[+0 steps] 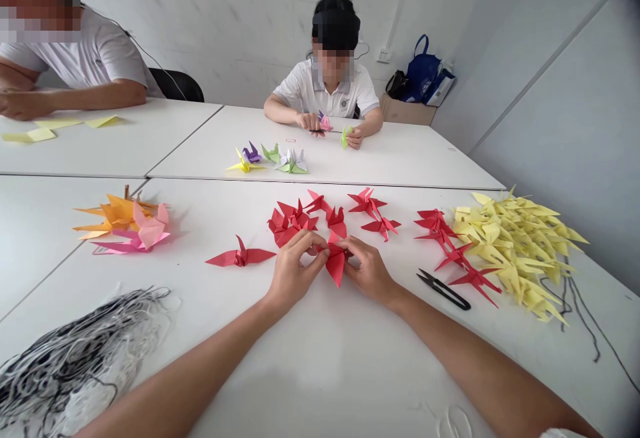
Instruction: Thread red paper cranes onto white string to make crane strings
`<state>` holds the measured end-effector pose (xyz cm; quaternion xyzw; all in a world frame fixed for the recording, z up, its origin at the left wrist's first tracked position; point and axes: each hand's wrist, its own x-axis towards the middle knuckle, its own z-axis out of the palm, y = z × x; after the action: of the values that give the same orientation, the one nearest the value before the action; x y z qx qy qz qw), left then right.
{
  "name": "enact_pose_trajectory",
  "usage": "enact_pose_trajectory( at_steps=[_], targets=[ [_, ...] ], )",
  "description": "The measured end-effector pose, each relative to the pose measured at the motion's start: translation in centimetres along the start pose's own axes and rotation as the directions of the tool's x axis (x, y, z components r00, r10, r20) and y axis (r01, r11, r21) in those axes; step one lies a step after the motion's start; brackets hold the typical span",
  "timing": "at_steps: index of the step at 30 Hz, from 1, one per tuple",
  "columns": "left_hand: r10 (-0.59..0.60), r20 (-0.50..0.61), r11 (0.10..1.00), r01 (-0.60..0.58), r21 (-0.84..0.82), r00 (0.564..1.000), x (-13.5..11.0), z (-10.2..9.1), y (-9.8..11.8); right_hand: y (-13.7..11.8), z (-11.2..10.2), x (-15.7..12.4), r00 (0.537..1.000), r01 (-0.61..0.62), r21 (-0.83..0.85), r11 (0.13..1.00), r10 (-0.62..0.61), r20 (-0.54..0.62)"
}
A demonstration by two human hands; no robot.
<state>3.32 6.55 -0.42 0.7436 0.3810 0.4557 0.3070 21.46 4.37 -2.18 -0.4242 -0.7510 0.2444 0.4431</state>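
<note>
Blue tote bag (423, 71) on cardboard box (407, 110)

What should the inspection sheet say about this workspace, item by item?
Surface: joined white tables.
Job's things: red origami crane pinched between both hands; more red cranes and a yellow crane pile alongside.
Clutter: black thread snips, orange and pink cranes, tangled grey string.
Grips: left hand and right hand both pinching the crane.
Cables: loose dark threads beside the yellow pile.
Surroundings: a seated person and another at other tables, a blue bag behind, white walls.
</note>
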Motion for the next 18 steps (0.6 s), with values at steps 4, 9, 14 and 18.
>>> enact_pose_trajectory(
  at_steps=[4,9,14,18],
  targets=[
    [0.057,-0.066,0.998,-0.058,-0.014,0.996,-0.1,-0.1,0.5,-0.1,-0.1,0.1,0.999,0.030,-0.069,0.997,-0.032,-0.030],
    [-0.139,-0.138,0.954,0.095,-0.285,0.981,-0.2,-0.2,1.1,-0.1,-0.1,0.0,0.997,0.030,-0.138,0.990,-0.040,-0.072],
    [-0.283,-0.118,0.892,0.216,-0.398,0.952,0.0,-0.5,0.9,0.2,-0.6,-0.1,0.997,0.011,-0.174,0.985,-0.025,-0.075],
    [-0.261,-0.146,0.913,0.195,-0.358,0.954,0.0,-0.4,0.6,0.3,-1.3,0.1,0.994,-0.009,-0.146,0.989,-0.007,-0.107]
  ],
)
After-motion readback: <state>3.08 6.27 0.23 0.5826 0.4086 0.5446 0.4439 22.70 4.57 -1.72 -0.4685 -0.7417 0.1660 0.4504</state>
